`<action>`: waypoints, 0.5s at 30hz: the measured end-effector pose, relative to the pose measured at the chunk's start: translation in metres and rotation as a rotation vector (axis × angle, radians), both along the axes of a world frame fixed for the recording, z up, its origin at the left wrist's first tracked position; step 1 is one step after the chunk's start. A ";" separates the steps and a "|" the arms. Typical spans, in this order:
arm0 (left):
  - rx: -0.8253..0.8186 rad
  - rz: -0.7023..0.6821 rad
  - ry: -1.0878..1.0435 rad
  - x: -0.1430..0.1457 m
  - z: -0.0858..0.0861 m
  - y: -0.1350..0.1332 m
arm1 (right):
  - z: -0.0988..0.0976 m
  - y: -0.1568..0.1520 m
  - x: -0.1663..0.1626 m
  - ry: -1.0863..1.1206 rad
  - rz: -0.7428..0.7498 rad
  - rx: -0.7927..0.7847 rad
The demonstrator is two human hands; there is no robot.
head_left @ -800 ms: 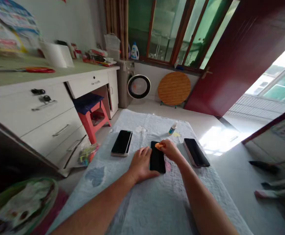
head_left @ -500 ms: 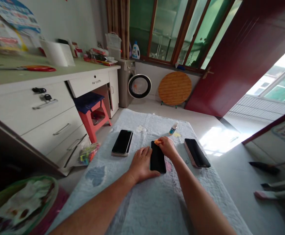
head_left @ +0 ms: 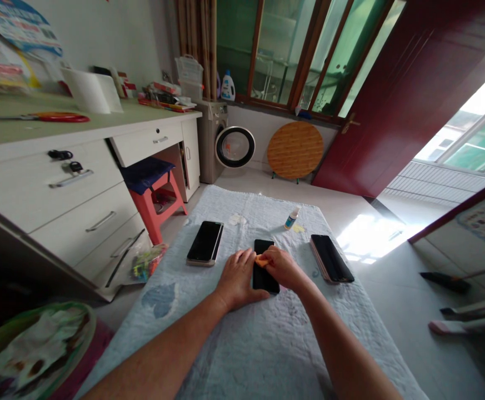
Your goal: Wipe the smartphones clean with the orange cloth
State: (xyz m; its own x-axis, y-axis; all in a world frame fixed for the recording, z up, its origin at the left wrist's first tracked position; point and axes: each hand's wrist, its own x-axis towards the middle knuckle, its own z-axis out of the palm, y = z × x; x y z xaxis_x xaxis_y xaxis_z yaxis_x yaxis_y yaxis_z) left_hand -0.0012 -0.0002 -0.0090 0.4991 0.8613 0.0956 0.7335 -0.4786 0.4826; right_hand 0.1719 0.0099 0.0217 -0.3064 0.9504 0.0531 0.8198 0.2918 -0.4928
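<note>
A black smartphone [head_left: 269, 281] lies face up on the cloth-covered table, between my two hands. My left hand [head_left: 238, 280] holds it steady, with the fingers along its left edge and the thumb at its bottom edge. Pinched in my right hand [head_left: 284, 266] is a small orange cloth [head_left: 261, 260], pressed on the upper middle of the screen. To the left lies a second smartphone [head_left: 205, 241] on a pale, flat object. On the right is another dark smartphone [head_left: 331, 258], also resting on something pale pink. A small spray bottle [head_left: 291, 218] stands beyond my right hand.
A light blue patterned cloth [head_left: 225, 355] covers the table. At left are a drawer desk [head_left: 79, 203], a red stool [head_left: 159, 205] and a waste bin [head_left: 94, 344]. A washing machine [head_left: 209, 144] with its door open and a round wooden tabletop [head_left: 295, 147] stand behind.
My right hand has slid the orange cloth down the screen toward me, from the phone's top end to its upper middle. My left hand stays at the phone. The view has shifted slightly.
</note>
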 end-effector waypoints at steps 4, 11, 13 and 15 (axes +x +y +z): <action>0.006 -0.006 0.030 0.001 -0.001 0.001 | 0.006 -0.014 0.001 0.013 0.063 -0.066; 0.012 -0.010 0.050 0.001 -0.001 0.002 | 0.015 -0.033 0.004 0.059 0.126 -0.163; 0.016 -0.003 0.053 0.001 -0.002 0.002 | 0.017 -0.037 0.005 0.074 0.155 -0.179; 0.015 -0.001 0.051 0.001 -0.003 0.002 | 0.020 -0.039 0.007 0.083 0.164 -0.195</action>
